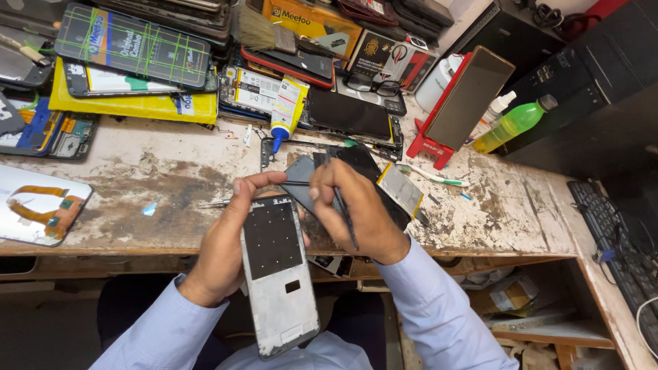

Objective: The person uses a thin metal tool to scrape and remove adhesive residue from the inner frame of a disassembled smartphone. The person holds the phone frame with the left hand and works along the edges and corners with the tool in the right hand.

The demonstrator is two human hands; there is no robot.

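My left hand [229, 236] grips a silver phone frame [279, 281] with a black panel on its upper part, held upright over the bench's front edge. The thumb and a finger of that hand also pinch the corner of a thin dark sheet [299, 183] at the frame's top. My right hand [356, 212] holds a slim dark tool [345, 218] like a pen, its tip near the frame's top edge. Under both hands lie a dark phone screen [363, 168] and a flat battery [399, 190].
A worn workbench [137, 171] carries phone parts, boxes, a glue tube [284, 109], glasses [370, 85], a toothbrush [432, 176], a red stand with a phone [460, 103] and a green bottle [514, 123]. A back cover [38, 204] lies left. A keyboard [613, 236] sits right.
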